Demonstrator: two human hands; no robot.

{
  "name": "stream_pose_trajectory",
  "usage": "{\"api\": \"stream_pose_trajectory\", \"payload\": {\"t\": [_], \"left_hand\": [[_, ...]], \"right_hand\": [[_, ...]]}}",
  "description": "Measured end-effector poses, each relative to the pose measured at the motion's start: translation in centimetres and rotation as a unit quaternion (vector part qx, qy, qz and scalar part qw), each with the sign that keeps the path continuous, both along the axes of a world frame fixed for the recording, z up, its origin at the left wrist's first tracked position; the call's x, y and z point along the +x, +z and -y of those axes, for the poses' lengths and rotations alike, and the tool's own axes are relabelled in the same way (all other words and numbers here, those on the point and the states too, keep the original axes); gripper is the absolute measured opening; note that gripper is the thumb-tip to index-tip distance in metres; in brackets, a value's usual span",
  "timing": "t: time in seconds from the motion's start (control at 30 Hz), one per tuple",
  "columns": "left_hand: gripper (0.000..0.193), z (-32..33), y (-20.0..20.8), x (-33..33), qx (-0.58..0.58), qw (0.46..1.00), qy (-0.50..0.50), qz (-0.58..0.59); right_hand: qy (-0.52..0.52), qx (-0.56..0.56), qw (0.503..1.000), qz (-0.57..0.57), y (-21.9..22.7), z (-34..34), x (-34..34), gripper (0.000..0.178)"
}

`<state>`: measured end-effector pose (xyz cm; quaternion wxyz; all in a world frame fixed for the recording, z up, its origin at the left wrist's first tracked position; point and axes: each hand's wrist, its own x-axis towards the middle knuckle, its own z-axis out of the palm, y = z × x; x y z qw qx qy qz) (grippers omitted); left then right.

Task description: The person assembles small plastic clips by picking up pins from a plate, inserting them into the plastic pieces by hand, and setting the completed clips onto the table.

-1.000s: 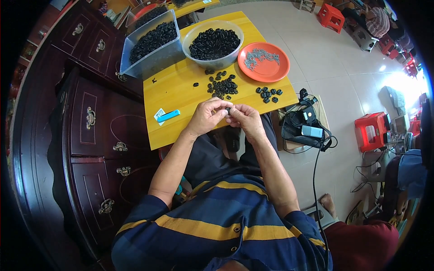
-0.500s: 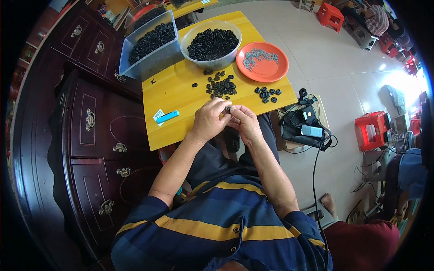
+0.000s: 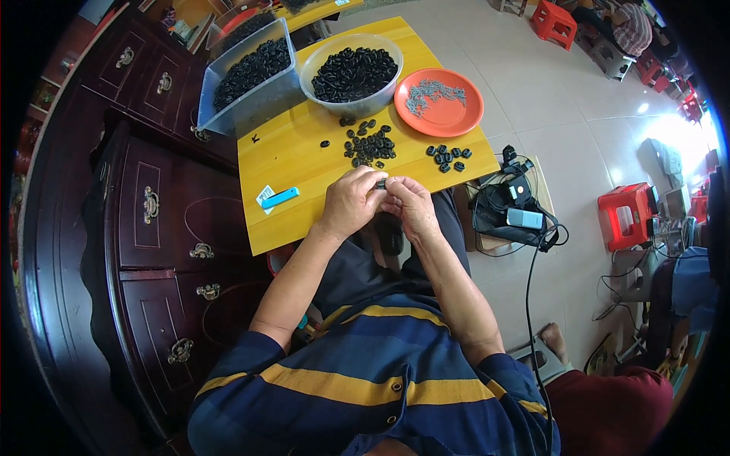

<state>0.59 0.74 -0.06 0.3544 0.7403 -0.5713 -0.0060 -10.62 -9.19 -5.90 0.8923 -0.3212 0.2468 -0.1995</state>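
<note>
My left hand [image 3: 351,201] and my right hand [image 3: 411,204] meet at the table's near edge. Both are closed, fingertips pinching one small black oval plastic piece [image 3: 381,184] between them. Just beyond lies a loose pile of similar black pieces [image 3: 369,146]. A smaller group of black pieces [image 3: 447,158] sits to the right of it. Behind stands a clear round bowl [image 3: 307,85] full of black pieces. An orange plate [image 3: 439,123] beside the bowl carries small thin grey metal-looking parts [image 3: 436,94].
A clear rectangular bin [image 3: 255,109] of black pieces stands at the yellow table's [image 3: 293,223] far left. A light-blue tool [image 3: 280,197] lies on a paper slip. Dark wooden drawers [image 3: 163,197] flank the left. On the right, a stand holds black gear with cables [image 3: 509,205]; people sit beyond.
The small black piece has turned slightly between my fingertips. Both hands stay in nearly the same place, and the view has shifted a little.
</note>
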Motion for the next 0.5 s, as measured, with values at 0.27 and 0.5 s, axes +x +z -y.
{"api": "stream_pose_trajectory", "payload": {"t": [0.27,0.5], "left_hand": [[0.023,0.4,-0.3,0.2,-0.023,1.0,-0.01,0.012],[0.022,0.6,-1.3,0.6,-0.04,0.999,-0.02,0.013]], "right_hand": [[-0.012,-0.012,1.0,-0.004,0.4,0.0,0.0,0.011],[-0.022,-0.041,0.998,-0.035,0.8,0.0,-0.2,0.01]]}}
